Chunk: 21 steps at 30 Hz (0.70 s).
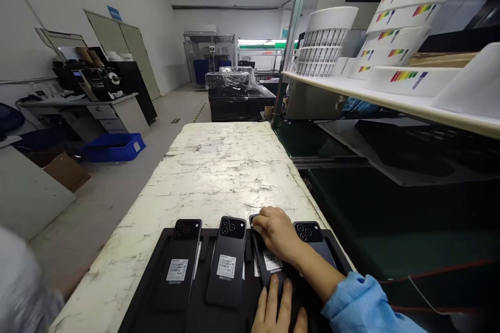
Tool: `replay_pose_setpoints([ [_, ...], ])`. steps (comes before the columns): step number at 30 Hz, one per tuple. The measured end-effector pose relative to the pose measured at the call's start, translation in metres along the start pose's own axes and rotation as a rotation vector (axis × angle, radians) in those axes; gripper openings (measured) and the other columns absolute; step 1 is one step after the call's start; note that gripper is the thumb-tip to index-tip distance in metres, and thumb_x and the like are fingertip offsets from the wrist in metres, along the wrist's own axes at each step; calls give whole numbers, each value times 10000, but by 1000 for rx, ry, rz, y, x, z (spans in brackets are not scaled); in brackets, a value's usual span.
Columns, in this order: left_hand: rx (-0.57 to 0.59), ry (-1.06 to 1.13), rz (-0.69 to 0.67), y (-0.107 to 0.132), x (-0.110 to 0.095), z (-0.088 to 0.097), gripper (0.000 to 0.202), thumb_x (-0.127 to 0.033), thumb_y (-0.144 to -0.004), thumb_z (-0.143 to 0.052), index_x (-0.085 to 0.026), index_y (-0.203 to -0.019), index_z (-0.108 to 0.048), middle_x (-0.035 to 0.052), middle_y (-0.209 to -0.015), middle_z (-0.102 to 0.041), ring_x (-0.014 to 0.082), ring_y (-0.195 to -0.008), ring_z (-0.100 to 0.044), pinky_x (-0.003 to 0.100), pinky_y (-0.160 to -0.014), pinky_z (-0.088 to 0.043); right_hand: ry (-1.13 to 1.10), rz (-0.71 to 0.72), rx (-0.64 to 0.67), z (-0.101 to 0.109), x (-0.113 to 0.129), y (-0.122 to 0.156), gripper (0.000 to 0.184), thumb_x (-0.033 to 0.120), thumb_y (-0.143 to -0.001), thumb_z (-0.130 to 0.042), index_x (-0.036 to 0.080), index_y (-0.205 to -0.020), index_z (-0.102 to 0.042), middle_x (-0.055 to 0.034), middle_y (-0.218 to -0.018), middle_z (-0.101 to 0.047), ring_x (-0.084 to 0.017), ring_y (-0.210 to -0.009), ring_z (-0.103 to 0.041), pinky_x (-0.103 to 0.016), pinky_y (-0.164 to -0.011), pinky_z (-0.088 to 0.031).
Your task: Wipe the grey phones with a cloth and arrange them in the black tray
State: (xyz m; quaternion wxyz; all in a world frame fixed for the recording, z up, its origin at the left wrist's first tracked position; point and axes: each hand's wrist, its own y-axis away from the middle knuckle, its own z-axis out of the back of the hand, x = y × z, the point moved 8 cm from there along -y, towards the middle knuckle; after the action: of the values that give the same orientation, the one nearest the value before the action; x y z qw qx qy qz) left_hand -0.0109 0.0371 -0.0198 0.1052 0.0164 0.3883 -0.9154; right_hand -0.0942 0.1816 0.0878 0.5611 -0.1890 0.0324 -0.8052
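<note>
Several dark smartphones lie back up in a row on a black tray (pixel 140 291), each showing a white printed label. The leftmost phone (pixel 182 250) and the second phone (pixel 223 291) have their camera blocks in plain sight. My right hand (pixel 279 231) has its fingers closed on the top end of the third phone (pixel 260 250), covering most of its camera area. Lower down, my left hand (pixel 275 304) rests on that same phone with fingers stretched out, below its label. My right forearm partly hides the rightmost phone (pixel 312 234).
Under the tray is a worn cream-coloured table (pixel 222 166). To the right, a shelf (pixel 351 83) carries stacked white rolls with coloured marks, above a dark green surface (pixel 367 218). A blue crate (pixel 115 146) stands on the floor. Another person's blurred sleeve (pixel 23 286) is at lower left.
</note>
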Motion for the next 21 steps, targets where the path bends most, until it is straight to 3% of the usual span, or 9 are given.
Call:
replay_pose_setpoints([
  [3, 110, -16, 24, 0, 7, -2, 477, -325, -886, -664, -276, -1350, -567, 61, -1363, -589, 302, -1215, -580, 381, -902, -575, 22, -19, -21, -4, 2, -17, 162, 232, -920, -585, 250, -836, -722, -5, -830, -650, -162, -806, -568, -279, -735, -339],
  [6, 143, 0, -3, 1, 8, 0, 508, -300, -870, -681, -315, -1361, -551, 45, -1371, -584, 310, -1225, -574, 400, -920, -571, 41, -100, -87, -1, -14, -25, 177, 233, -934, -561, 236, -870, -725, -21, -852, -656, -169, -794, -572, -283, -725, -338],
  [9, 123, 23, -44, 1, 2, 0, 524, -327, -846, -709, -364, -1346, -556, 29, -1368, -587, 323, -1228, -573, 440, -946, -558, 62, -195, -156, 8, -45, -13, 201, 204, -942, -529, 201, -876, -718, -43, -850, -653, -175, -757, -571, -288, -701, -336],
  [13, -3, -2, 22, -1, -2, -6, 484, -401, -850, -692, -298, -1313, -599, 70, -1304, -631, 339, -1219, -575, 454, -945, -556, 95, -308, -226, 25, -71, 17, 212, 183, -943, -496, 176, -877, -698, -60, -847, -655, -180, -702, -563, -295, -667, -334],
  [16, -129, 4, 57, 0, -5, -7, 417, -431, -854, -676, -297, -1248, -645, 68, -1266, -653, 336, -1223, -570, 455, -930, -562, 90, -259, -234, 25, -49, 27, 190, 205, -957, -487, 191, -951, -676, -58, -919, -659, -184, -780, -583, -285, -708, -357],
  [19, -158, 29, 70, 2, -3, -8, 412, -449, -857, -666, -293, -1238, -649, 67, -1277, -647, 326, -1227, -564, 445, -928, -560, 128, -100, -138, 6, -9, 21, 177, 139, -920, -505, 209, -923, -668, -41, -898, -654, -181, -774, -568, -292, -724, -341],
  [21, -142, 40, 45, 4, -3, -7, 406, -437, -855, -675, -316, -1242, -643, 52, -1285, -643, 320, -1222, -569, 448, -938, -553, 159, -80, -98, -2, -4, 17, 204, 72, -873, -514, 206, -899, -666, -41, -886, -654, -182, -755, -556, -303, -721, -324],
])
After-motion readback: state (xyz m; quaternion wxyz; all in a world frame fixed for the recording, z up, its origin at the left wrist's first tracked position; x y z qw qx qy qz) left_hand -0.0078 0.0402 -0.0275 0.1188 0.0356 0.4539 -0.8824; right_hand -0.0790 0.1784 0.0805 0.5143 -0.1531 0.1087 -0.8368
